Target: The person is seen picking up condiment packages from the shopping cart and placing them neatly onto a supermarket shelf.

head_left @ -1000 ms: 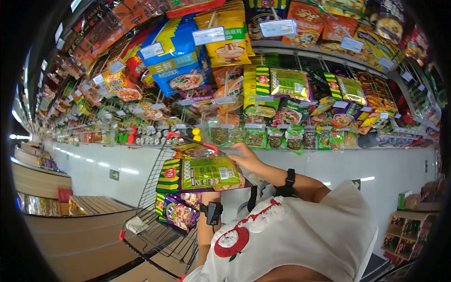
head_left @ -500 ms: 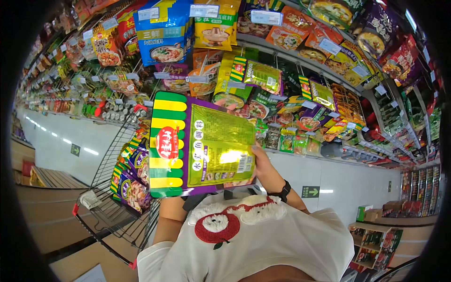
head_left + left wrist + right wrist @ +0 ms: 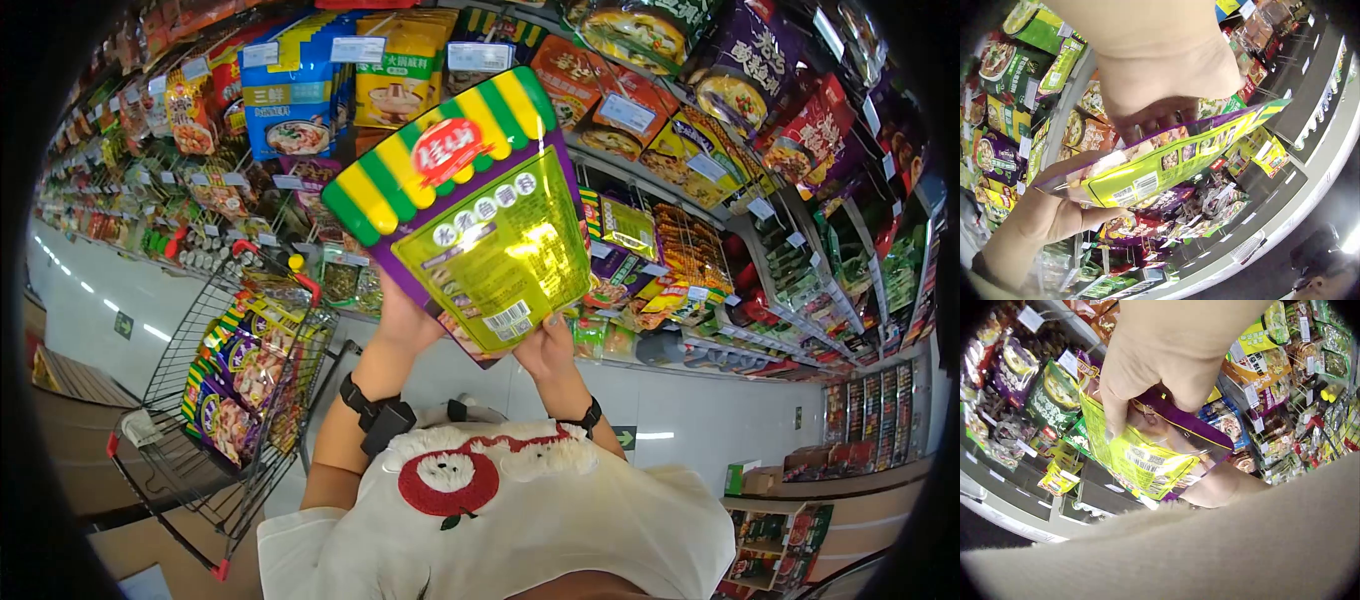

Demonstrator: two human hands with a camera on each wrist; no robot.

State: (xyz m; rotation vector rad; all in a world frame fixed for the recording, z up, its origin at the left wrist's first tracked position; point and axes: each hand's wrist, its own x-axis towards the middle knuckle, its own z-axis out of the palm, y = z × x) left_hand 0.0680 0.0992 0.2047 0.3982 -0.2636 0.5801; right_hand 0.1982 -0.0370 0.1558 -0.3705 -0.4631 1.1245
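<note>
A large green-and-yellow striped seasoning packet [image 3: 490,235] with a purple border is held up, tilted, its barcode side toward the head camera. The left hand [image 3: 405,315] holds its lower left edge; in the left wrist view this hand's fingers [image 3: 1160,119] curl behind the packet [image 3: 1179,156]. At the lower right corner the right hand [image 3: 548,348] grips, thumb on the printed face. The right wrist view shows the right hand [image 3: 1154,369] pinching the packet [image 3: 1141,456], with the left hand [image 3: 1216,487] at its other side.
A wire shopping cart [image 3: 170,345] with red corners stands at the left, holding several purple and striped packets [image 3: 225,415]. Shelves of hanging packets [image 3: 290,110] fill the front and right. A wooden display rack [image 3: 765,545] stands at lower right.
From over the cart, the packet has come up and rightward, now tilted with its striped top raised. The left hand, hidden behind it before, shows now. The cart appears farther left in view.
</note>
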